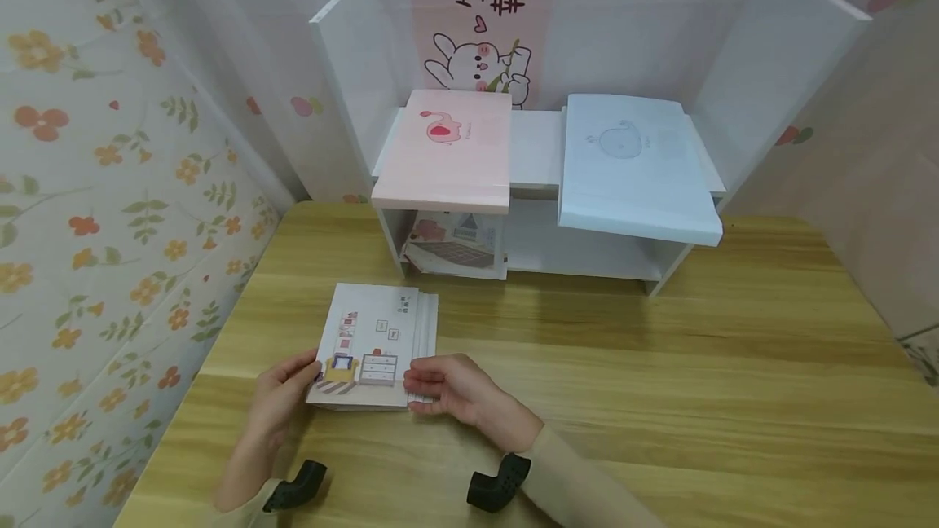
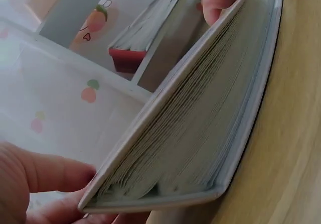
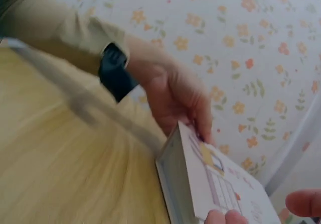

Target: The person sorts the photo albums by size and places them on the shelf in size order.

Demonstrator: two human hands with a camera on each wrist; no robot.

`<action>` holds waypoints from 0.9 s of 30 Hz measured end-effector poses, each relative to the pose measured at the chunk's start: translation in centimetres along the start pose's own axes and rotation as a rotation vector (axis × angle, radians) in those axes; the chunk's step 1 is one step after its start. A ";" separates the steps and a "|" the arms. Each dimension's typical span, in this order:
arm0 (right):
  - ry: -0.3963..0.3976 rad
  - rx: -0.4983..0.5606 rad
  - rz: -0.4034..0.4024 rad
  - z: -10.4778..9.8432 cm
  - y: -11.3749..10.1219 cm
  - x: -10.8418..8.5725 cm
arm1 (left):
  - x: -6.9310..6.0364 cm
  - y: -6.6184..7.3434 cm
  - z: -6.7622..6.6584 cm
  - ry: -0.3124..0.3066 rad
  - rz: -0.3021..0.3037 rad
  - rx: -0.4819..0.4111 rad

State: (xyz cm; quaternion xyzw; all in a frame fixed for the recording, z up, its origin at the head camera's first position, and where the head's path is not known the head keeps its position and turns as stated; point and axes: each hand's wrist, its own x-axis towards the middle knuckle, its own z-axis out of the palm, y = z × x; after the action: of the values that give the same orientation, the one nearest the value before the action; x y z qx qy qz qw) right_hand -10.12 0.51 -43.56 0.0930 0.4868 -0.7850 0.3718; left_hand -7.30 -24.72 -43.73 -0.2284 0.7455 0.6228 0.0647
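Observation:
A thick hardcover book [image 1: 367,332] lies on the wooden table, its white cover printed with a small dresser and a yellow armchair. At the book's lower left corner my left hand [image 1: 282,389] pinches the cover, thumb on top. Its page block [image 2: 200,118] fans out in the left wrist view, and the front cover is slightly raised there. My right hand [image 1: 462,393] grips the right edge with curled fingers; only its fingertips [image 3: 225,217] show in the right wrist view.
A white desktop shelf [image 1: 579,255] stands at the back. On top lie a pink elephant-print book [image 1: 447,157] and a pale blue one [image 1: 638,161], both jutting past the front edge. Another book [image 1: 458,251] stands in the lower left compartment. A flowered curtain [image 1: 110,186] hangs at left.

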 end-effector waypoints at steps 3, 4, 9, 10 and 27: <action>0.037 -0.064 -0.019 -0.1 -0.3 -0.1 | 0.1 0.2 -0.2 -0.001 0.012 -0.012; 0.055 -0.089 -0.025 -0.4 -0.3 -0.2 | 0.1 0.3 -0.3 -0.007 0.018 -0.008; 0.069 -0.122 -0.046 -1.6 -0.8 -0.8 | 0.1 0.5 -0.8 -0.050 0.039 0.073; 0.052 -0.111 -0.039 -1.7 -0.9 -0.8 | 0.1 0.5 -0.8 -0.056 0.032 0.097; 0.068 -0.057 -0.042 -1.8 -0.5 -1.1 | 0.3 0.3 -0.4 -0.086 -0.012 0.154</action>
State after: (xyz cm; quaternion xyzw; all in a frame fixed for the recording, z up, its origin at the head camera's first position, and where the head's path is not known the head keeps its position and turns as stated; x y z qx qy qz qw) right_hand -10.10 2.72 -43.57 0.0987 0.5234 -0.7747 0.3407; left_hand -7.59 -25.17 -43.43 -0.2001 0.7863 0.5726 0.1177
